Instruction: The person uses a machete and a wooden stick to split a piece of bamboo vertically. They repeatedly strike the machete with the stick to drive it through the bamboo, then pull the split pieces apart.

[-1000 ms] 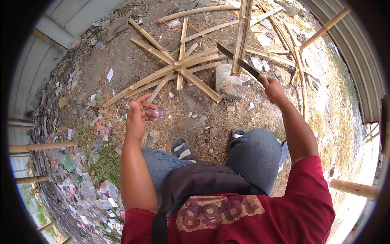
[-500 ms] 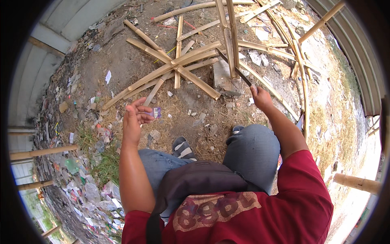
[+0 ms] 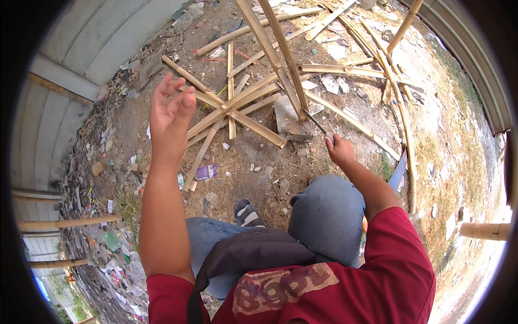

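My right hand (image 3: 340,150) grips the handle of a long dark-bladed knife (image 3: 315,122). Its blade passes through a bamboo pole (image 3: 286,51), low down near the foot. Above the blade the pole is split into two lengths with a gap between them, and their tops run out of view. The foot of the bamboo rests on a grey concrete block (image 3: 288,121), leaning to the left. My left hand (image 3: 168,116) is raised on the left with its fingers apart, holding nothing and clear of the bamboo.
Split bamboo strips (image 3: 259,128) lie crossed on the ground left of the block. Longer bamboo pieces (image 3: 402,124) lie on the right, beside a blue blade-like thing (image 3: 398,171). A purple packet (image 3: 206,171) and scattered litter cover the dirt. Corrugated walls (image 3: 129,38) stand at the sides.
My left hand has risen forward and a little left. The bamboo's top has tipped leftward, with the knife still through it. The whole view has shifted slightly.
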The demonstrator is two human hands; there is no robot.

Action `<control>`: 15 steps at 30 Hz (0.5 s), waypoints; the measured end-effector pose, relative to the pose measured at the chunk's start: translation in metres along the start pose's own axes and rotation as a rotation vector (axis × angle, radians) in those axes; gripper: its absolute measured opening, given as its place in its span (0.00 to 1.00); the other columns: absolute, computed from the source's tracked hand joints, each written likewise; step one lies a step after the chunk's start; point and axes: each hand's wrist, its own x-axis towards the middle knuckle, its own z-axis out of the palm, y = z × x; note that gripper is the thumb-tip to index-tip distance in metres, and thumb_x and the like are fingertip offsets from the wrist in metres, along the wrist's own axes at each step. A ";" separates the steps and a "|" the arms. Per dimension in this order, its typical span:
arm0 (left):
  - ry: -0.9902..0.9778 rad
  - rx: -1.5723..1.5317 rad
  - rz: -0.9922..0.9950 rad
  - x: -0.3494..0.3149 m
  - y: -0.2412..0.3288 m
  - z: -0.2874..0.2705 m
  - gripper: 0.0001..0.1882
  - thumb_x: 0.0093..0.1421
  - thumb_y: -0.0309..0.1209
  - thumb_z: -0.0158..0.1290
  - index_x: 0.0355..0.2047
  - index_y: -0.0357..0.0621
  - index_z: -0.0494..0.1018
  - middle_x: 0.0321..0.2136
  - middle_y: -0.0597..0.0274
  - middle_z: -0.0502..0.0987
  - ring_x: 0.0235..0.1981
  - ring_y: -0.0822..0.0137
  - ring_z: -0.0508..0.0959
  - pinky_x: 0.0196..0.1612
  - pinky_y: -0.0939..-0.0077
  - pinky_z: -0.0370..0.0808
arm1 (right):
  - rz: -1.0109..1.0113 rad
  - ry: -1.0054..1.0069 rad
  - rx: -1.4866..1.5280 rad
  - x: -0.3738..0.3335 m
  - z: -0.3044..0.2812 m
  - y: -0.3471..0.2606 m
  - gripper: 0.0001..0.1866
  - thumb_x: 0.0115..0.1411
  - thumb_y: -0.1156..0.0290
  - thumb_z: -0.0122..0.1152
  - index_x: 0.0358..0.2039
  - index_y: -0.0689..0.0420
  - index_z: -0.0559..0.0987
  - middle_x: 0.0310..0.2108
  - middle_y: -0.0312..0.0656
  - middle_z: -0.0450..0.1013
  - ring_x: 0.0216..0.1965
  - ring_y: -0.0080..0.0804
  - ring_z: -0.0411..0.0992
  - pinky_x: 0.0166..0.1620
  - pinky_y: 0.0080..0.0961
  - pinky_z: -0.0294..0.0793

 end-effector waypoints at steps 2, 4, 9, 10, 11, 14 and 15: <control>0.119 -0.253 0.085 0.067 0.036 0.014 0.49 0.61 0.57 0.60 0.70 0.40 0.52 0.63 0.50 0.63 0.65 0.55 0.66 0.65 0.56 0.62 | -0.006 -0.007 0.034 0.001 0.002 0.007 0.26 0.68 0.44 0.50 0.38 0.58 0.75 0.29 0.63 0.76 0.34 0.66 0.75 0.38 0.57 0.73; 0.120 -0.308 0.112 0.120 0.058 0.024 0.52 0.60 0.56 0.61 0.72 0.41 0.47 0.69 0.48 0.54 0.69 0.50 0.59 0.69 0.52 0.55 | 0.017 -0.032 0.063 -0.002 0.001 0.004 0.25 0.68 0.45 0.51 0.37 0.58 0.74 0.29 0.62 0.76 0.34 0.65 0.75 0.38 0.56 0.73; -0.631 -0.824 -0.003 0.207 0.061 0.076 0.53 0.63 0.66 0.48 0.71 0.34 0.48 0.69 0.39 0.54 0.71 0.45 0.55 0.72 0.49 0.50 | -0.002 -0.045 0.124 0.002 0.008 0.010 0.24 0.68 0.46 0.52 0.37 0.58 0.73 0.29 0.62 0.76 0.34 0.65 0.75 0.38 0.56 0.72; -0.651 -0.832 -0.011 0.209 0.061 0.090 0.51 0.64 0.66 0.45 0.70 0.33 0.51 0.68 0.38 0.57 0.70 0.45 0.58 0.71 0.50 0.53 | 0.000 -0.051 0.117 0.004 0.007 0.011 0.24 0.68 0.45 0.51 0.38 0.57 0.73 0.29 0.62 0.76 0.34 0.65 0.75 0.38 0.56 0.72; -0.378 -0.619 -0.021 0.199 0.072 0.121 0.48 0.65 0.63 0.48 0.69 0.33 0.55 0.67 0.39 0.61 0.68 0.47 0.61 0.70 0.51 0.56 | 0.019 -0.055 0.104 0.003 0.005 0.018 0.24 0.68 0.45 0.51 0.38 0.57 0.73 0.30 0.62 0.77 0.34 0.65 0.75 0.39 0.56 0.73; -0.140 -0.313 0.046 0.180 0.089 0.153 0.41 0.67 0.57 0.50 0.65 0.33 0.62 0.63 0.44 0.68 0.64 0.51 0.67 0.66 0.56 0.63 | 0.006 -0.066 0.067 0.008 0.004 0.028 0.24 0.68 0.45 0.51 0.40 0.57 0.73 0.30 0.62 0.77 0.35 0.65 0.76 0.39 0.56 0.73; -0.159 -0.274 0.083 0.178 0.091 0.158 0.39 0.68 0.56 0.50 0.64 0.33 0.64 0.61 0.45 0.70 0.62 0.53 0.69 0.64 0.57 0.64 | 0.012 -0.074 0.066 0.008 0.003 0.031 0.24 0.68 0.45 0.51 0.40 0.56 0.73 0.31 0.61 0.77 0.35 0.65 0.76 0.39 0.55 0.74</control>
